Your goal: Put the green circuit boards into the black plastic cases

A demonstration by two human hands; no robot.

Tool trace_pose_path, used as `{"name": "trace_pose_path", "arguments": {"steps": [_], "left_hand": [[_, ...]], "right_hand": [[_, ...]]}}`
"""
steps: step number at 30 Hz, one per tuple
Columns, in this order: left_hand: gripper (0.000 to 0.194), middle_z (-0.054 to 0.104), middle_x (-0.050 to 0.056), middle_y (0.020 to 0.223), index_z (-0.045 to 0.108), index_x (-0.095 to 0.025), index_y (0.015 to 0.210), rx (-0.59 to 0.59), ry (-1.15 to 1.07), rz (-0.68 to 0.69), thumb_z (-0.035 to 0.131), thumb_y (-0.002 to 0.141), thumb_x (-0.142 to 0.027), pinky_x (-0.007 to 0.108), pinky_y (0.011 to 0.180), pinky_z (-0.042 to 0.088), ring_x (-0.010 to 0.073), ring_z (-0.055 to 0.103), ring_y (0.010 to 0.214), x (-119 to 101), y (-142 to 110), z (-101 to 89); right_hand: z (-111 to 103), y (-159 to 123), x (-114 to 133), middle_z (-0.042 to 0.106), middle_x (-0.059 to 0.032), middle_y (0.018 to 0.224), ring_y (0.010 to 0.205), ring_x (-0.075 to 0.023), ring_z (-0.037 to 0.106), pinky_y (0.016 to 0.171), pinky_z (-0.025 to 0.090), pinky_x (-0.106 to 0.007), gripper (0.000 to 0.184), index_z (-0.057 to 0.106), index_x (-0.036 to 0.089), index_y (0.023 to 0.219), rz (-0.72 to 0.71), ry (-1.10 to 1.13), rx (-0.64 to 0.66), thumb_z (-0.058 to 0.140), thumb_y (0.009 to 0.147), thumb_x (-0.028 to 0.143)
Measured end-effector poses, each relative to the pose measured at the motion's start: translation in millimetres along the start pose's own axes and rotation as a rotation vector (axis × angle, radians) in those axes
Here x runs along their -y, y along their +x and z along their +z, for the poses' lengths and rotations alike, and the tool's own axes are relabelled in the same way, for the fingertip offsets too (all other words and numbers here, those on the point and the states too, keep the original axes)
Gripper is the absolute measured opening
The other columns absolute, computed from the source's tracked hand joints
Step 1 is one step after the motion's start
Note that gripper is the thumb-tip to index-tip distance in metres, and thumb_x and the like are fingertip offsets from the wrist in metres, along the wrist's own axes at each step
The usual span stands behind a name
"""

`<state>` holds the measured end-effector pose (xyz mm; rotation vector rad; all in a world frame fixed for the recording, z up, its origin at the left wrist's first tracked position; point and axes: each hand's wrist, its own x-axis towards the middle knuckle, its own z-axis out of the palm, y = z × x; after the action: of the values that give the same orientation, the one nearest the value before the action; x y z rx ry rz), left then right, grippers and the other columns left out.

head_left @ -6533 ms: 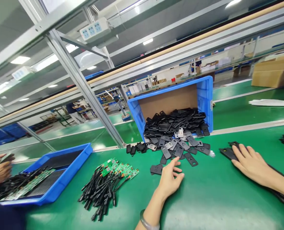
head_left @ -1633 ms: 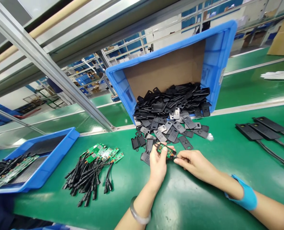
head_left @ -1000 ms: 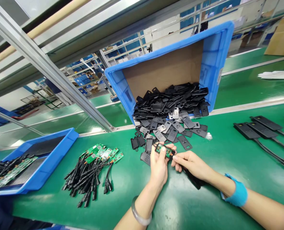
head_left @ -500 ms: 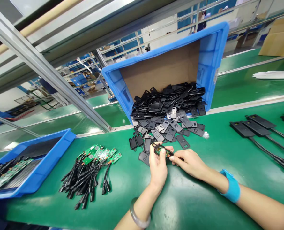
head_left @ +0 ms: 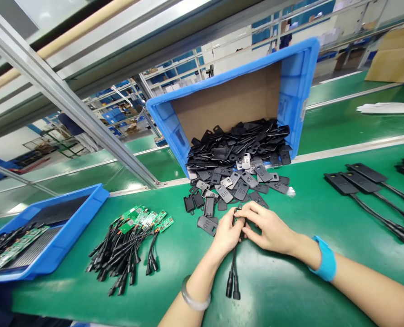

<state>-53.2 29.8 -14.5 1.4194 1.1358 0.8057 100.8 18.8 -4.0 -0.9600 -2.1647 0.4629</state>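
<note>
My left hand [head_left: 226,231] and my right hand [head_left: 269,226] are pressed together on the green belt, both closed round a small black part that is mostly hidden by the fingers. Its black cable [head_left: 234,272] hangs out toward me, ending in two plugs. Just beyond my fingers lies a spill of black plastic shells [head_left: 238,179] from a tipped blue crate [head_left: 295,86]. A pile of green circuit boards with black cables [head_left: 130,243] lies to the left of my hands.
A blue tray [head_left: 69,236] with more boards and cables sits at far left. Assembled black units with cables [head_left: 368,190] lie at right. A slanted metal frame post [head_left: 86,122] crosses the back left. A cardboard box [head_left: 396,54] stands far right.
The green board that showed between my fingers is now covered, both hands have closed over the part, and its cable now trails toward me. My hands sit slightly lower.
</note>
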Motion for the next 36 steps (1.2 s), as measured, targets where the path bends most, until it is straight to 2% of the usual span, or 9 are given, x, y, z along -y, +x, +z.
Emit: {"name": "trace_pose_path", "arguments": {"steps": [3, 10, 15, 19, 24, 27, 31, 34, 36], "left_hand": [[0.018, 0.053, -0.005, 0.059, 0.052, -0.019, 0.093, 0.021, 0.053, -0.005, 0.048, 0.083, -0.034, 0.016, 0.035, 0.038, 0.0074, 0.048, 0.042, 1, 1, -1.6], [0.020, 0.051, -0.006, 0.056, 0.048, -0.019, 0.098, 0.043, 0.029, -0.048, 0.048, 0.082, -0.031, 0.017, 0.037, 0.039, 0.0099, 0.053, 0.046, -2, 1, -1.6], [0.016, 0.059, -0.003, 0.066, 0.049, -0.020, 0.094, 0.075, 0.130, -0.001, 0.045, 0.083, -0.032, 0.017, 0.040, 0.041, 0.0108, 0.059, 0.051, -5, -1, -0.4], [0.011, 0.062, -0.003, 0.066, 0.049, -0.021, 0.092, 0.080, 0.249, 0.049, 0.044, 0.084, -0.028, 0.019, 0.048, 0.044, 0.0099, 0.060, 0.051, -5, -3, 0.4], [0.010, 0.064, -0.003, 0.068, 0.048, -0.022, 0.091, 0.082, 0.281, 0.061, 0.042, 0.084, -0.026, 0.019, 0.050, 0.045, 0.0098, 0.060, 0.051, -6, -4, 1.4], [0.008, 0.064, -0.003, 0.068, 0.048, -0.022, 0.089, 0.080, 0.297, 0.055, 0.042, 0.084, -0.025, 0.020, 0.051, 0.045, 0.0102, 0.060, 0.051, -7, -3, 2.1], [0.008, 0.065, -0.002, 0.067, 0.048, -0.021, 0.087, 0.071, 0.314, 0.051, 0.042, 0.083, -0.024, 0.021, 0.051, 0.046, 0.0109, 0.060, 0.052, -7, -2, 2.7], [0.009, 0.064, -0.002, 0.065, 0.049, -0.021, 0.088, 0.064, 0.279, 0.040, 0.042, 0.083, -0.025, 0.020, 0.049, 0.044, 0.0105, 0.059, 0.050, -4, -1, 2.0], [0.011, 0.062, -0.002, 0.064, 0.049, -0.021, 0.089, 0.065, 0.226, 0.020, 0.042, 0.084, -0.027, 0.019, 0.045, 0.043, 0.0103, 0.058, 0.049, -2, 0, 1.2]], "right_hand": [[0, 0, -2, 0.055, -0.0091, 0.103, 0.094, -0.0206, 0.053, 0.077, 0.049, -0.033, 0.035, 0.051, 0.019, 0.115, -0.040, -0.030, 0.023, 0.049, 0.080, 0.013], [1, -1, -8, 0.055, -0.0087, 0.100, 0.087, -0.0194, 0.056, 0.075, 0.050, -0.033, 0.033, 0.053, 0.019, 0.114, 0.024, -0.037, -0.040, 0.050, 0.081, 0.016], [1, 0, -14, 0.058, -0.0060, 0.091, 0.080, -0.0160, 0.057, 0.072, 0.049, -0.028, 0.018, 0.061, 0.019, 0.098, 0.052, -0.060, -0.089, 0.047, 0.088, 0.021], [1, 0, -18, 0.061, -0.0054, 0.087, 0.080, -0.0163, 0.058, 0.071, 0.047, -0.027, 0.017, 0.063, 0.019, 0.089, 0.000, -0.141, -0.101, 0.046, 0.090, 0.022], [2, 0, -20, 0.064, -0.0048, 0.085, 0.078, -0.0153, 0.059, 0.071, 0.047, -0.026, 0.020, 0.064, 0.019, 0.087, -0.045, -0.151, -0.131, 0.045, 0.092, 0.023], [0, 1, -22, 0.063, -0.0046, 0.083, 0.077, -0.0149, 0.058, 0.071, 0.047, -0.026, 0.021, 0.063, 0.018, 0.085, -0.067, -0.178, -0.122, 0.044, 0.092, 0.023], [-1, 5, -23, 0.061, -0.0065, 0.082, 0.076, -0.0164, 0.056, 0.064, 0.046, -0.026, 0.023, 0.061, 0.017, 0.085, -0.171, -0.370, -0.056, 0.040, 0.092, 0.018], [2, 9, -20, 0.059, -0.0106, 0.092, 0.081, -0.0189, 0.054, 0.062, 0.048, -0.028, 0.025, 0.058, 0.014, 0.086, -0.211, -0.474, -0.013, 0.034, 0.092, 0.014], [3, 10, -18, 0.056, -0.0127, 0.102, 0.088, -0.0200, 0.054, 0.065, 0.050, -0.030, 0.024, 0.056, 0.014, 0.085, -0.186, -0.448, 0.002, 0.033, 0.092, 0.014]]}}
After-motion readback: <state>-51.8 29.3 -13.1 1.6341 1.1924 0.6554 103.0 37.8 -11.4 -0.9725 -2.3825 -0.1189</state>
